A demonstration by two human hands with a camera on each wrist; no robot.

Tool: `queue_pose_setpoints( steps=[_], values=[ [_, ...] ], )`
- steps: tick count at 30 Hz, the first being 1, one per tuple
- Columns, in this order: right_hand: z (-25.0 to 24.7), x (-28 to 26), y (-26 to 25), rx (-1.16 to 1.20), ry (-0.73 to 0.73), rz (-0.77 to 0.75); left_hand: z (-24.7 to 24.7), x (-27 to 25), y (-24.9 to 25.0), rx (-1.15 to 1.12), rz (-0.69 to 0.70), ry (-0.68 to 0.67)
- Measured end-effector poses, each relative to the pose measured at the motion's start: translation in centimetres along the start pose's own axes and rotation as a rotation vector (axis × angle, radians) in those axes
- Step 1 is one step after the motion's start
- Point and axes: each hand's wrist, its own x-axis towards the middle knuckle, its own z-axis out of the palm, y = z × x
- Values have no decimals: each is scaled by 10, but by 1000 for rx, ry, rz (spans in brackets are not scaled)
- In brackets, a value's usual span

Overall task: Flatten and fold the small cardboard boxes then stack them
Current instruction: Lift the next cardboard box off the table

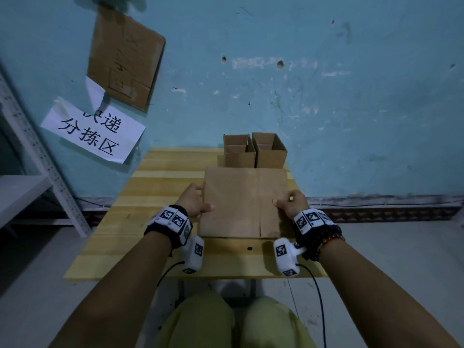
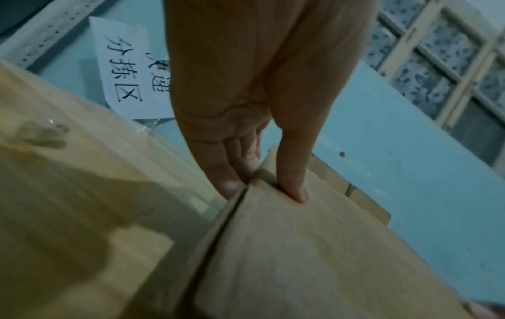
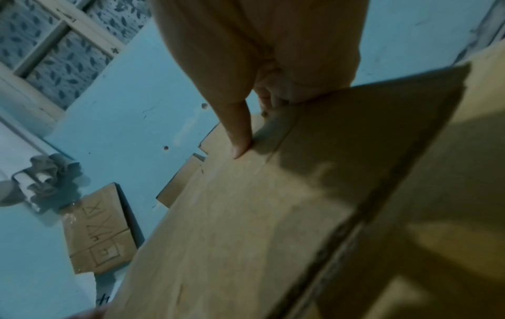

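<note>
A flattened cardboard box (image 1: 242,202) lies in the middle of the wooden table (image 1: 160,187), held a little off it. My left hand (image 1: 193,202) grips its left edge, thumb (image 2: 295,190) on top and fingers (image 2: 232,172) underneath. My right hand (image 1: 291,203) grips the right edge the same way, thumb (image 3: 240,146) pressed on the flattened box's (image 3: 246,215) top face. Two open, upright small boxes stand side by side at the table's far edge: one (image 1: 238,151) on the left, one (image 1: 270,150) on the right.
A blue wall (image 1: 326,84) rises directly behind the table. A cardboard sheet (image 1: 125,56) and a white paper sign (image 1: 93,131) hang on it at the left. A grey metal shelf (image 1: 27,177) stands at the far left.
</note>
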Motion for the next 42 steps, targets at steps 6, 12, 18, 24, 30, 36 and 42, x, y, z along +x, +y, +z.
queue_pose_setpoints(
  steps=[6,12,18,24,30,36,42],
  values=[
    [3,1,23,-188,-97,28,12,-2,-6,303,108,-110],
    [9,-1,32,-491,-124,-2,22,-11,-11,619,139,-364],
    [10,-14,25,-825,-232,-144,27,-7,-8,639,86,-363],
    [19,-15,18,-847,-366,-252,31,-3,-2,674,49,-330],
    [22,-6,7,-908,-425,-239,38,7,28,712,291,53],
    [20,7,3,-808,-403,-301,41,28,73,443,540,299],
    [21,12,7,-827,-480,-333,34,52,91,665,494,250]
  ],
)
